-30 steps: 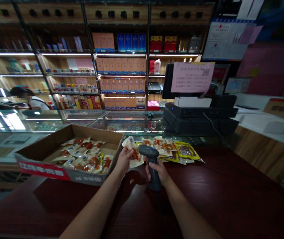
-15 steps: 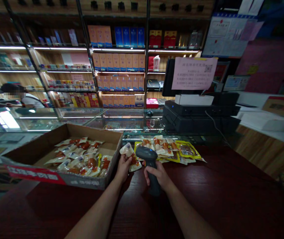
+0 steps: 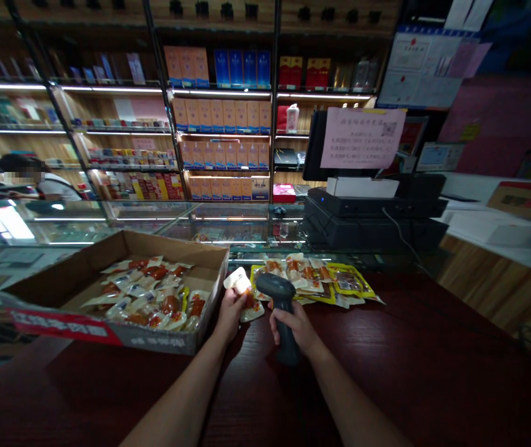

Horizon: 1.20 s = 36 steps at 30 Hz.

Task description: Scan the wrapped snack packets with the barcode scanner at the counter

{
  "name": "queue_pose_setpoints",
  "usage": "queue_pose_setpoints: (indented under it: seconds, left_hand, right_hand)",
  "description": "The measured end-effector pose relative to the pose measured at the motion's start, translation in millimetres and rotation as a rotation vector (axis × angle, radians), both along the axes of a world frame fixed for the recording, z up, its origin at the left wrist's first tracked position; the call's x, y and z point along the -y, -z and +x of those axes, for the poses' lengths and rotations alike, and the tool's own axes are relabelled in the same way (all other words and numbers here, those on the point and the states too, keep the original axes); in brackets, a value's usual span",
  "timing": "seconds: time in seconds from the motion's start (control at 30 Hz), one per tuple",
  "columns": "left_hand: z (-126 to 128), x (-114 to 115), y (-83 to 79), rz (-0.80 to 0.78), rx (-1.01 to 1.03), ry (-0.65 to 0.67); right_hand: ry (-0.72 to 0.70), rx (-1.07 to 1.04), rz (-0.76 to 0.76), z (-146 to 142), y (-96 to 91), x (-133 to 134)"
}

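My left hand [image 3: 231,307] grips a small clear snack packet [image 3: 244,293] with a reddish piece inside, held just right of the cardboard box [image 3: 84,323]. My right hand [image 3: 293,326] is wrapped round the handle of a dark barcode scanner [image 3: 280,310], whose head sits right beside the packet. Both are low over the dark red counter [image 3: 409,372]. Behind the scanner lies a loose pile of similar packets [image 3: 321,276], some yellow-edged.
The open cardboard box holds several snack packets [image 3: 154,298]. A black till with a monitor and a pink notice [image 3: 363,139] stands at the back right. Glass display cases [image 3: 107,217] and stocked shelves [image 3: 223,124] lie beyond. A person [image 3: 37,180] is at far left.
The packet in my left hand has come down a little and turned beside the scanner head. The view shifted slightly; my right hand keeps its grip on the scanner.
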<state>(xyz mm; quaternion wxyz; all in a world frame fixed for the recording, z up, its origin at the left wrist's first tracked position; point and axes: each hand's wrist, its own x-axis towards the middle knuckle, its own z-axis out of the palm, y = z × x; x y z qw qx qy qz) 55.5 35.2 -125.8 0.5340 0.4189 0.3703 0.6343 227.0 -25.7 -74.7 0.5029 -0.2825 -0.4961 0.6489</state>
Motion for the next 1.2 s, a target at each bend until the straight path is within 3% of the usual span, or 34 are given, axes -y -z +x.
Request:
queue_pose_setpoints:
  seconds: [0.4,0.6,0.8,0.9,1.07,1.2]
  left_hand:
    - [4,7,-10.6,-0.057,0.06,-0.017]
    - [18,-4,-36.6,-0.098,0.128,-0.002]
    - [57,-40,-68.5,-0.033,0.036,-0.021]
    - [79,-59,-84.1,-0.015,-0.139,-0.016]
    - [97,-78,-92.7,-0.12,-0.866,-0.314]
    - [96,-81,-88.4,-0.089,-1.287,-0.248]
  right_hand:
    - [0.068,-0.023,-0.054,4,-10.5,-2]
    - [0.338,-0.053,-0.127,37,-28.2,-15]
    - [0.398,-0.139,-0.029,86,-33.3,-20]
    - [0.392,-0.206,0.012,102,-23.6,-21]
    - [0.424,-0.226,0.023,111,-7.1,-27]
    - [0.405,-0.243,0.05,111,-5.1,-30]
